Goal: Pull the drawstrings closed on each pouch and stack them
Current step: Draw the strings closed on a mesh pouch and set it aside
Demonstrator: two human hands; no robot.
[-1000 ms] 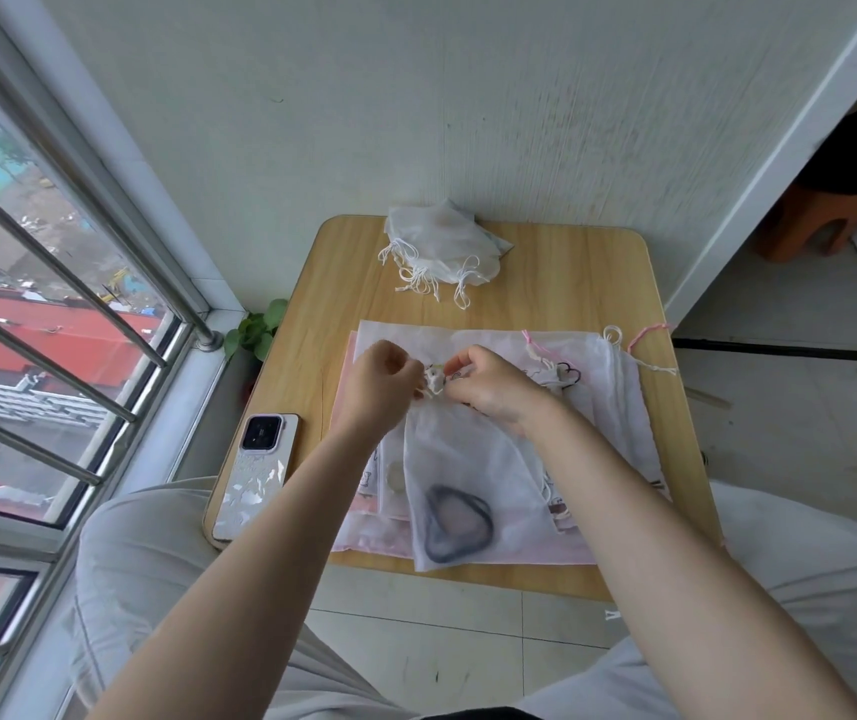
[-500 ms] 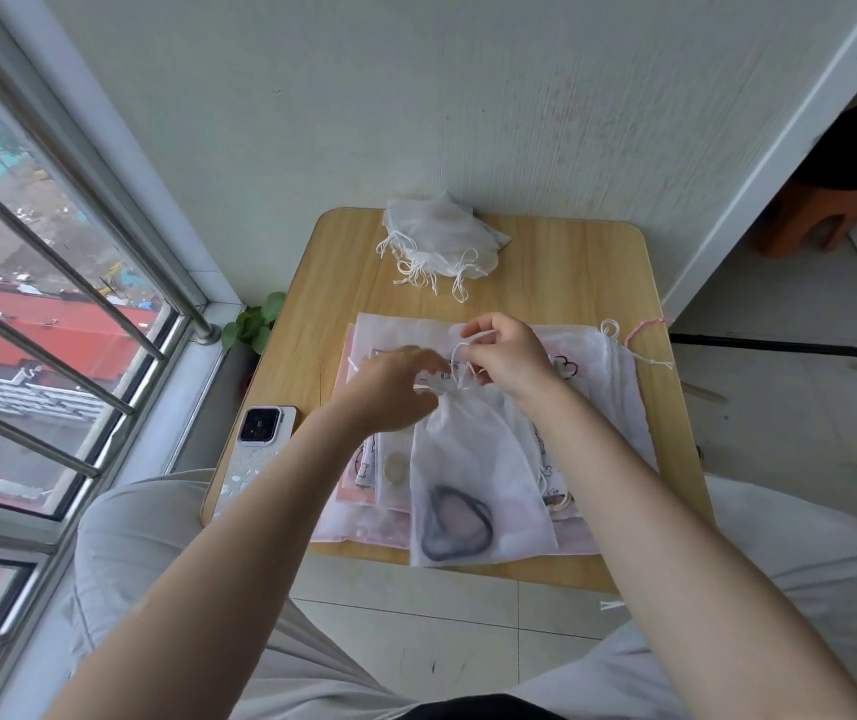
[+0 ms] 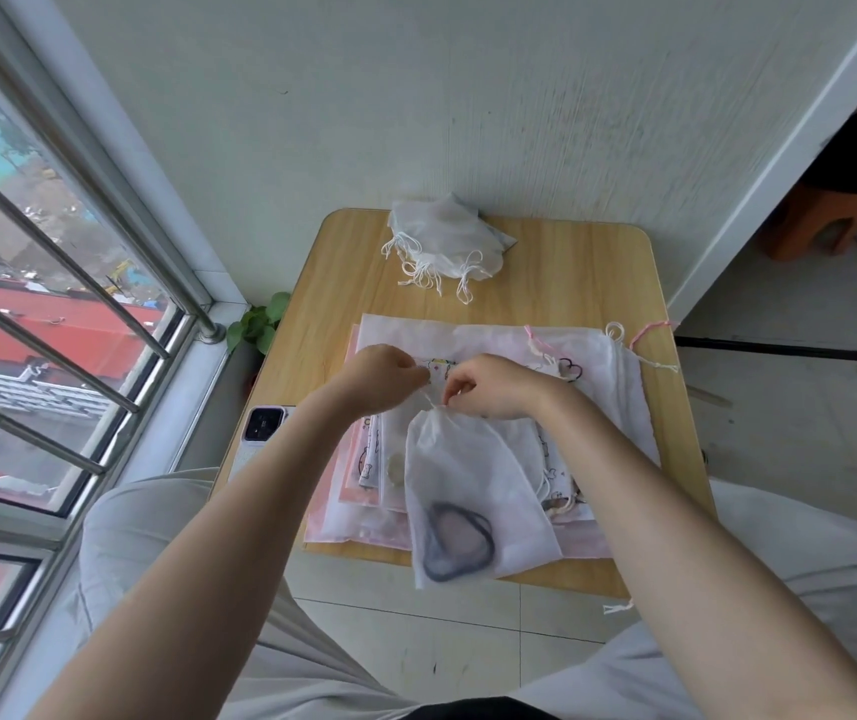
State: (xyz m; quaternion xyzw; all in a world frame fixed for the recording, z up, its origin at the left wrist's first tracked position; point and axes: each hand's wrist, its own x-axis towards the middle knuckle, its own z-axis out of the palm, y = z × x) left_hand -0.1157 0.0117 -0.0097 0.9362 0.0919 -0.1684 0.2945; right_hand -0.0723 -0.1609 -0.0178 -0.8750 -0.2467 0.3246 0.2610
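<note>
- A phone (image 3: 260, 433) lies at the table's (image 3: 571, 272) left edge.
- The left hand (image 3: 379, 379) has its fingers curled, pinching a white drawstring.
- The white mesh pouch (image 3: 468, 491), its neck gathered, lies on flat pouches (image 3: 618, 402) and overhangs the near edge.
- The right hand (image 3: 494, 384) pinches the cord at the neck.
- A pile of closed pouches (image 3: 442, 241) sits at the far edge.

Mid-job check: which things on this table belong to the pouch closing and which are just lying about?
Part of the job:
white pouch with its mouth gathered
left hand and right hand, pinching its drawstrings
heap of closed pouches at the far edge
flat bags underneath

Lying about:
phone
plant beside the table
</note>
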